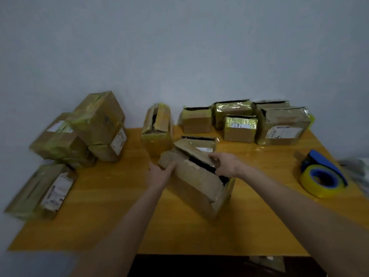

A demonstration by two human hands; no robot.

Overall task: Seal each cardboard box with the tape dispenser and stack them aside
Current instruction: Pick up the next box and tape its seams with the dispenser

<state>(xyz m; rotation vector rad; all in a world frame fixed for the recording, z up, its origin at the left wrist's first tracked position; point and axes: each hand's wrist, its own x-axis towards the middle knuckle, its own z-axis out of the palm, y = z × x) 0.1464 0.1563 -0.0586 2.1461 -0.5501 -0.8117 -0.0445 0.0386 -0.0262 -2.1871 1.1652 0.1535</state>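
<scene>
Both forearms reach in from the bottom edge toward the middle of the yellow table (119, 226). Going L to R: far left sits a pile of taped boxes (83, 132), w/ one more taped box (42, 190) lying flat at the front left corner, prob. the done stack. Next, the left hand (161, 172) is wrapped around the left end of the open box (197, 182), fingers curled on its corner. That box is mid-table, tipped up on one edge, flaps loose, dark gap showing. The right hand (225, 164) grips the raised top flap, fingers curled over its edge into the gap. Behind it stand one torn upright box (157, 128) and a cluster of unsealed boxes (245, 120) along the wall. Far right, well apart from both hands, lies the tape dispenser (323, 174), blue w/ a yellow roll, untouched. Risks, as I judge: box is tilted & only held at one end, so it could slip or dump contents thru the gap; flaps look creased, so they may spring back before tape goes on, since reaching for the dispenser means letting go w/ one hand.
</scene>
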